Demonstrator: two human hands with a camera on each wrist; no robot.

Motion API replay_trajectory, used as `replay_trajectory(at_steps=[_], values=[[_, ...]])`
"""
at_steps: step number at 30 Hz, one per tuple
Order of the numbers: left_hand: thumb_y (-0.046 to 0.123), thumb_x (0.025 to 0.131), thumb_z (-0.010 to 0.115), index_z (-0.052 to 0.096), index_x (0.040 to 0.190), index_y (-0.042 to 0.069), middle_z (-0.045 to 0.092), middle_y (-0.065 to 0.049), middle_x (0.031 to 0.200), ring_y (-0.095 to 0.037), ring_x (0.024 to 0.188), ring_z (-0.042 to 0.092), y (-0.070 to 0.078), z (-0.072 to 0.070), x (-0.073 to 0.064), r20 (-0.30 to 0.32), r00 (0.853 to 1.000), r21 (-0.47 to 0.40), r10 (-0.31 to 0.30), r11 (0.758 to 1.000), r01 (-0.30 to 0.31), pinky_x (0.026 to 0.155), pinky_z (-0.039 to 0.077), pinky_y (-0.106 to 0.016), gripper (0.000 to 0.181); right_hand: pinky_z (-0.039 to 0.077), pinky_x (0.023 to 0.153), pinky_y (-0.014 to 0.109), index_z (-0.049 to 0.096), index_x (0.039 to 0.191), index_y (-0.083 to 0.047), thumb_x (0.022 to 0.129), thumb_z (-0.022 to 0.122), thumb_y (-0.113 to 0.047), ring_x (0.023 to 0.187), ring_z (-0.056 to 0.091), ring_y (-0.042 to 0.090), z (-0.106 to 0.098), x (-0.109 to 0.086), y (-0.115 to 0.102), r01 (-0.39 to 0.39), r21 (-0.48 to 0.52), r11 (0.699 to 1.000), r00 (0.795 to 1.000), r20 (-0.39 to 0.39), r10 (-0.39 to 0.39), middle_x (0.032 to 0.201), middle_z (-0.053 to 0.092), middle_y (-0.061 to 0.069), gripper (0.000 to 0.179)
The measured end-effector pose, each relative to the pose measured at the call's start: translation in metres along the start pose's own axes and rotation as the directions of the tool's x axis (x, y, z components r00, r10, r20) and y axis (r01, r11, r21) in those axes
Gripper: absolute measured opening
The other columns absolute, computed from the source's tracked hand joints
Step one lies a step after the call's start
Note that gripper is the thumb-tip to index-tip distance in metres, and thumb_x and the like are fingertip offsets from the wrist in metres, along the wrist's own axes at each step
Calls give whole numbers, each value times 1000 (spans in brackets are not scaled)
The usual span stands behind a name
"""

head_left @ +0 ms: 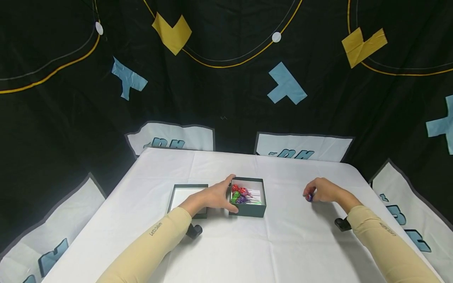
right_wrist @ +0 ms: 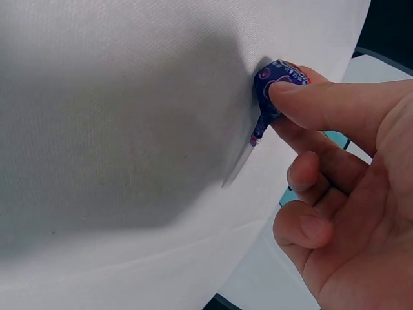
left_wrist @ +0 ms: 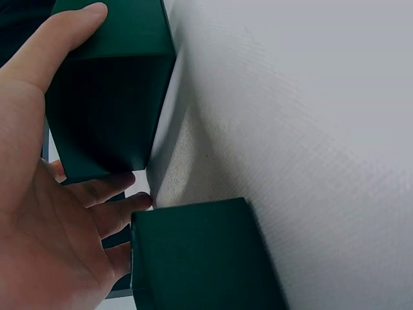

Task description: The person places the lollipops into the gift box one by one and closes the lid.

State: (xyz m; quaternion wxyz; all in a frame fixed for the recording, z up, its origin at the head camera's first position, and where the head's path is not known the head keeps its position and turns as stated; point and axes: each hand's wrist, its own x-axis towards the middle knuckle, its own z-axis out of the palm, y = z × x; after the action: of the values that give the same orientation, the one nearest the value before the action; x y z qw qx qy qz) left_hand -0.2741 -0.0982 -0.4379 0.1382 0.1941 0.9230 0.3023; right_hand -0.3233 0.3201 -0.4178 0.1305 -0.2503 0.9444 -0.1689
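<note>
A dark green box (head_left: 252,211) with a white inside stands near the middle of the table. Several lollipops (head_left: 240,192) in red, green and purple wrappers lie in it, heads to the left. My left hand (head_left: 216,195) grips the box at its left end, thumb on the front wall (left_wrist: 126,29) and fingers towards the back. Far to the right, my right hand (head_left: 323,189) pinches a purple-blue wrapped lollipop (right_wrist: 266,90) by its head between thumb and index finger. Its white stick (right_wrist: 239,165) points down and left in the right wrist view, close over the cloth.
Left of the box is a shallow green-edged box lid (head_left: 190,186), its white inside up, partly behind my left wrist. A white cloth (head_left: 283,243) covers the table. Behind hangs a black curtain (head_left: 226,98) with yellow and blue tape shapes.
</note>
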Motion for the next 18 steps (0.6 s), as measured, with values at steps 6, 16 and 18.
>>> replay_trajectory(at_steps=[6,16,18], values=[[53,69,89,7,163,22,24,-7,167,-28,151,31,0,0,1,-1,1000,7,-4,1000,4,119,32,-51,129,52,87,46,77,94,-9,74,75,7,87,59,19,-1,-1,0,1,-13,1000,1000,-5,-1,90,72,1,25],[53,69,89,8,163,22,24,-7,167,-28,151,30,0,0,0,3,1000,7,-15,1000,15,119,32,-52,128,52,92,52,78,97,-8,78,75,4,91,60,19,0,1,-1,-30,12,999,1000,4,30,93,73,1,23],[53,68,89,8,163,22,25,-7,167,-28,151,31,0,0,0,1,1000,11,-14,1000,14,119,32,-52,128,52,91,51,78,97,-8,77,74,3,91,61,19,-2,2,-2,-20,19,1000,1000,1,20,93,73,1,23]])
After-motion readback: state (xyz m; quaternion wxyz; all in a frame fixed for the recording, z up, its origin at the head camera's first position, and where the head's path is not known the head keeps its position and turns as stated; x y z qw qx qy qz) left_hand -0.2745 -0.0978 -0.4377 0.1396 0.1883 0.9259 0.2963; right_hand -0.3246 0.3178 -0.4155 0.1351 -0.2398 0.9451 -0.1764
